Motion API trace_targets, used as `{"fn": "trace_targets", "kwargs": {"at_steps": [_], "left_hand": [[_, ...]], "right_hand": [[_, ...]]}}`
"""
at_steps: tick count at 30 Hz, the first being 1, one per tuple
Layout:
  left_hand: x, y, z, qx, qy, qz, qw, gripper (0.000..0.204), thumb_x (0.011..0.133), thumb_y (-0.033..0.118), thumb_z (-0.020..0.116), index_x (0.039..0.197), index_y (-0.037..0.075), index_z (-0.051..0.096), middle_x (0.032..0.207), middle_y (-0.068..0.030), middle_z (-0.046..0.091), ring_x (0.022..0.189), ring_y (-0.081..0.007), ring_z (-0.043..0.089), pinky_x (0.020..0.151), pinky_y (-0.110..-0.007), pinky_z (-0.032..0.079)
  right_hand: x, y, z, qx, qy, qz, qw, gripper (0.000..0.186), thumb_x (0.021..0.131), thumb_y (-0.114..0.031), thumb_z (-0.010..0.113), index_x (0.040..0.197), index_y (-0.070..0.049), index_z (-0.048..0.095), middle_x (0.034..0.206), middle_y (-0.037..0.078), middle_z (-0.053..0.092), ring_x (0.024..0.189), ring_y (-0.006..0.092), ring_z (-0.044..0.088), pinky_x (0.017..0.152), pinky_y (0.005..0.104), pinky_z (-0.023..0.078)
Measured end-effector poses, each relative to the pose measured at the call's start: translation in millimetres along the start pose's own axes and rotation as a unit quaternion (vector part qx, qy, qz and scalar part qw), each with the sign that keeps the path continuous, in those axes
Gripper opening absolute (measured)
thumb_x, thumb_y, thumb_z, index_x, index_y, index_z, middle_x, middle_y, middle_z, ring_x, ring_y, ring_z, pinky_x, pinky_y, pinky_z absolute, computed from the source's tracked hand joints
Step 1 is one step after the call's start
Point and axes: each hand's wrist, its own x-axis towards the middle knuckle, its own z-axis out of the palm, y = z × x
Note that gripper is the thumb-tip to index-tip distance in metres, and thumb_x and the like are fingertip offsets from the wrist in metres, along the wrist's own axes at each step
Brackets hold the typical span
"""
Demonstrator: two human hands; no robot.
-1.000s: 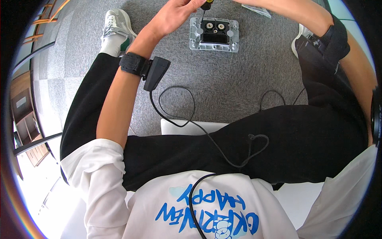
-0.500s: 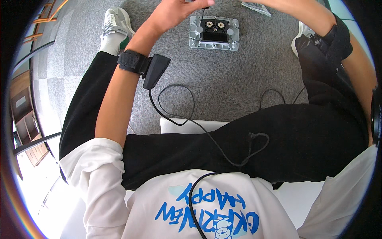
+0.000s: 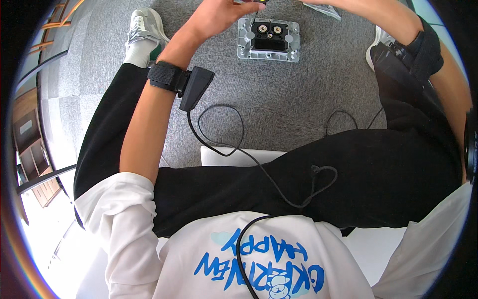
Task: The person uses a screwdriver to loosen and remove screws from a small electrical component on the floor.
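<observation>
My left hand [image 3: 217, 19] is at the upper edge, thumb and fingers closed together around something dark with a bit of yellow. Most of that thing is cut off by the frame, so I cannot make out its kind. A thin dark line runs down from it toward a grey metal housing [image 3: 293, 42] on the carpet. Set in the housing is a black block [image 3: 269, 46] with two round metal terminals side by side and a smaller one below them. My right forearm [image 3: 373, 11] reaches in from the right; its hand lies beyond the upper edge.
A clear plastic bag [image 3: 326, 10] lies beyond the housing. Black cables [image 3: 234, 112] loop across the carpet [image 3: 294, 94] and over my trousers. My shoes [image 3: 147, 27] stand to both sides. A white edge [image 3: 239, 157] shows under my legs; wooden furniture stands far left.
A yellow spot now shows at my left fingertips, where only dark material showed before. The left hand has shifted very slightly; the housing stays in nearly the same place.
</observation>
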Motion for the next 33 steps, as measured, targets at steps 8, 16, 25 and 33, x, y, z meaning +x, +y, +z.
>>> {"fn": "trace_targets", "kwargs": {"at_steps": [8, 16, 25, 33], "left_hand": [[-4, 6, -8, -0.066, 0.002, -0.025, 0.997, 0.027, 0.101, 0.015, 0.067, 0.123, -0.002, 0.064, 0.108, -0.0075, 0.072, 0.097, -0.0135, 0.067, 0.088, -0.033, 0.055], [-1, 10, -3, -0.109, -0.005, 0.030, 0.994, 0.028, 0.104, 0.016, 0.063, 0.122, -0.005, 0.064, 0.107, -0.0078, 0.073, 0.099, -0.0136, 0.067, 0.088, -0.031, 0.055], [-1, 12, -3, -0.106, 0.011, 0.020, 0.994, 0.031, 0.104, 0.020, 0.064, 0.122, -0.005, 0.065, 0.107, -0.0070, 0.073, 0.099, -0.0128, 0.066, 0.090, -0.031, 0.054], [-4, -1, -3, -0.036, 0.032, 0.087, 0.995, 0.030, 0.105, 0.020, 0.063, 0.122, -0.005, 0.066, 0.108, -0.0070, 0.074, 0.100, -0.0140, 0.067, 0.091, -0.033, 0.054]], "right_hand": [[-3, 17, 3, 0.036, 0.076, -0.177, 0.981, 0.030, 0.096, -0.026, 0.062, 0.106, 0.002, 0.064, 0.099, 0.026, 0.071, 0.097, 0.0416, 0.069, 0.085, 0.0485, 0.054], [3, 19, 24, 0.054, 0.198, -0.223, 0.953, 0.039, 0.097, -0.031, 0.062, 0.110, 0.006, 0.063, 0.113, 0.030, 0.066, 0.101, 0.0439, 0.067, 0.090, 0.0476, 0.054], [-6, 7, -6, -0.065, -0.025, -0.089, 0.994, 0.036, 0.100, -0.027, 0.055, 0.109, 0.007, 0.064, 0.117, 0.032, 0.065, 0.106, 0.0423, 0.067, 0.093, 0.0498, 0.054], [-7, 6, 16, 0.069, 0.138, -0.153, 0.976, 0.041, 0.099, -0.033, 0.055, 0.104, 0.007, 0.062, 0.110, 0.028, 0.067, 0.103, 0.0420, 0.067, 0.091, 0.0486, 0.053]]}}
